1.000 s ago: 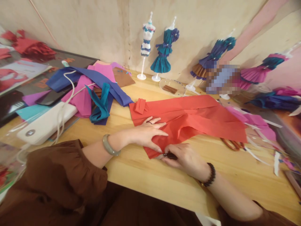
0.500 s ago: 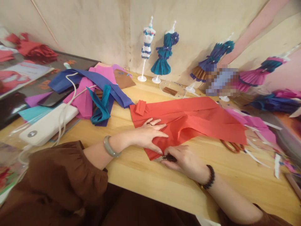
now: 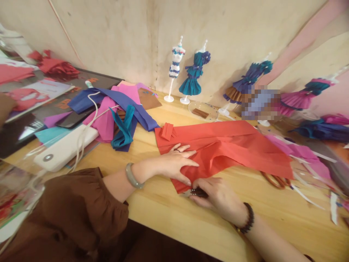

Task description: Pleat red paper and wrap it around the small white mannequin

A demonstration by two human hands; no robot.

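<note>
A large red sheet (image 3: 240, 145), thin and creased like cloth or crepe paper, spreads over the wooden table. My left hand (image 3: 177, 163) presses down on its left part, fingers spread flat. Close by, my right hand (image 3: 218, 198) grips a small knife (image 3: 199, 192) with a black, riveted handle. Its metal tip is at the sheet's near corner, beside my left thumb; the fingers hide part of the handle. Near the sheet's far left corner lies a small folded red piece (image 3: 167, 131).
Behind the sheet, small dress forms (image 3: 191, 85) in pleated outfits stand by the wall, with a clear dish (image 3: 204, 112) in front. Orange-handled scissors (image 3: 275, 180) are partly under the sheet. Left lie a white power bank (image 3: 65, 149), its cable and coloured pieces (image 3: 103, 116); scraps (image 3: 311, 156) lie right.
The camera view has tilted slightly, so everything sits a little lower and further right. Both hands keep nearly the same place on the red sheet, the knife still in my right.
</note>
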